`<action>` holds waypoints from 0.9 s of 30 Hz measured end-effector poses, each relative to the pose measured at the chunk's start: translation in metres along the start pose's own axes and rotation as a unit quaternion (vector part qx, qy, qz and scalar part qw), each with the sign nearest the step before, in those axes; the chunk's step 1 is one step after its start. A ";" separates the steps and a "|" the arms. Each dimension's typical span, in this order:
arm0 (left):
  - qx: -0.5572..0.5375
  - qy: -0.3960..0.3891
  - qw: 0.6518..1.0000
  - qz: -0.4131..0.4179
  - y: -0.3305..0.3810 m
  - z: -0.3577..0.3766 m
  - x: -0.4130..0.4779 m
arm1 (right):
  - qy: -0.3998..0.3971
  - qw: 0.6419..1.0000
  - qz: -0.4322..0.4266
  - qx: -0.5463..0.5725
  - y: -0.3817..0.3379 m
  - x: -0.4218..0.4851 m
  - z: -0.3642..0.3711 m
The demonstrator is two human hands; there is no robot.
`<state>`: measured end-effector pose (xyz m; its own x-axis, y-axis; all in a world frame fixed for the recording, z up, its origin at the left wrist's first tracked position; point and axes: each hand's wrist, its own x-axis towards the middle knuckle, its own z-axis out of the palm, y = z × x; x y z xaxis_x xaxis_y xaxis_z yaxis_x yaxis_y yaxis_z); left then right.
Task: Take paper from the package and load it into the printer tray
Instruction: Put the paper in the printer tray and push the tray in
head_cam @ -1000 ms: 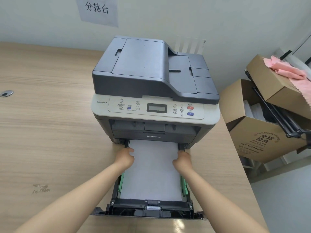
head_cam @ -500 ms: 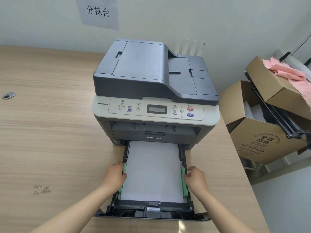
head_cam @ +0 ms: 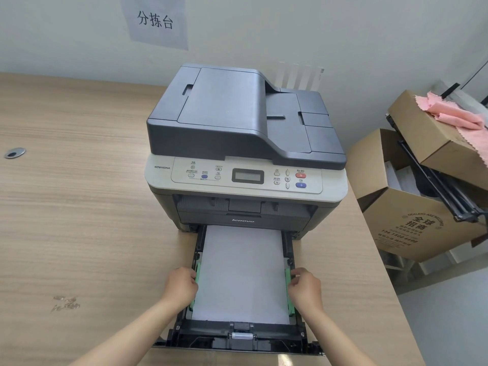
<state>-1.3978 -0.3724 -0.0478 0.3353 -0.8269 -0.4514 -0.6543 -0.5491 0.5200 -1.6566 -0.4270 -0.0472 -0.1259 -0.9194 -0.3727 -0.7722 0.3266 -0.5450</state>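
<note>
printer [head_cam: 245, 143] stands on the desk [head_cam: 79, 207], against the wall; tray [head_cam: 240, 339] drawn out toward the person, its front end past the desk edge; paper [head_cam: 241, 270] lies flat in the tray, far end under the printer body, near end just short of the tray's front wall; no package in view.

left hand [head_cam: 182, 285] at the left green guide [head_cam: 196, 273], fingers curled over it; grip narrow, closed on the guide; right hand [head_cam: 303, 286] at the right green guide [head_cam: 289, 294], thumb and fingers pinched on it; grip narrow likewise; both hands sit level with each other on opposite sides of the stack; judged purpose: to press the guides in against the paper edges so the sheets feed square; guides appear to touch the paper, though any small gap cannot be told.

judged stage: loading nearly complete; tray not yet pushed home.

surroundings: open cardboard box [head_cam: 401, 220] beside the desk on the right, a second box [head_cam: 433, 138] tilted on top of it with pink cloth [head_cam: 454, 114] spilling over; black metal frame [head_cam: 435, 188] leaning between them; all well apart from the tray; paper sign [head_cam: 155, 21] on the wall; grommet [head_cam: 14, 153] and a scuffed patch [head_cam: 66, 303] on the desk to the left; nothing lies in the tray's path into the printer; only obstruction judged likely is the hands themselves, which must come off the guides before the tray slides in.
</note>
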 end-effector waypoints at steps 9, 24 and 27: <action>-0.028 -0.037 0.999 0.010 -0.003 -0.007 0.000 | -0.049 0.997 -0.041 -0.038 0.001 0.003 -0.006; 0.048 -0.260 0.953 0.151 -0.042 -0.048 -0.036 | -0.285 0.916 -0.253 -0.123 0.026 -0.024 -0.047; 0.056 -0.282 0.948 0.138 -0.052 -0.053 -0.041 | -0.302 0.912 -0.250 -0.124 0.038 -0.030 -0.055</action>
<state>-1.3414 -0.3160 -0.0174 -0.2537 -0.7238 -0.6417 -0.7430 -0.2790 0.6084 -1.7162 -0.3997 -0.0153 0.5882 -0.6264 -0.5115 -0.7656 -0.2275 -0.6018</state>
